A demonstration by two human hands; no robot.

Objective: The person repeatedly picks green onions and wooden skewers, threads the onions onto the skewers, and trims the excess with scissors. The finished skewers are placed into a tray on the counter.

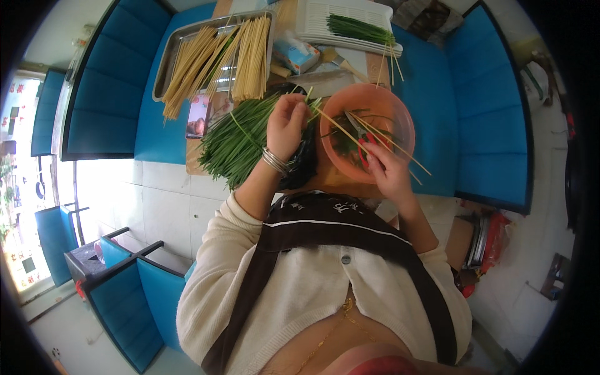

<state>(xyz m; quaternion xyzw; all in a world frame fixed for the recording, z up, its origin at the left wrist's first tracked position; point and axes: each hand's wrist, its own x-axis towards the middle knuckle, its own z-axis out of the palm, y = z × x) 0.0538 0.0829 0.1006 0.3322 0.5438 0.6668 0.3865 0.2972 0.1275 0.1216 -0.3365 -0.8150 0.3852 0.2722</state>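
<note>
My left hand (pixel 287 119), with silver bangles at the wrist, pinches a few green stalks by their pale ends. Below and beside it spreads a big pile of garlic chives (pixel 239 136) on a black plastic bag (pixel 307 159). In my right hand (pixel 388 171) are red-handled scissors (pixel 368 139) and a few thin bamboo skewers (pixel 338 127). The scissor blades point away from me, over an orange plastic basin (pixel 407 115). Inside the basin lie green chive scraps (pixel 341 136). One skewer's tip reaches close to my left fingers.
A steel tray (pixel 161 75) of bamboo skewers stands back left, beside a lit phone (pixel 198 116). Skewered chives (pixel 358 29) lie on stacked white trays (pixel 311 21). A tissue pack (pixel 296 55) and a brush (pixel 349 65) sit between. Blue benches (pixel 487 112) flank the wooden table (pixel 347 189).
</note>
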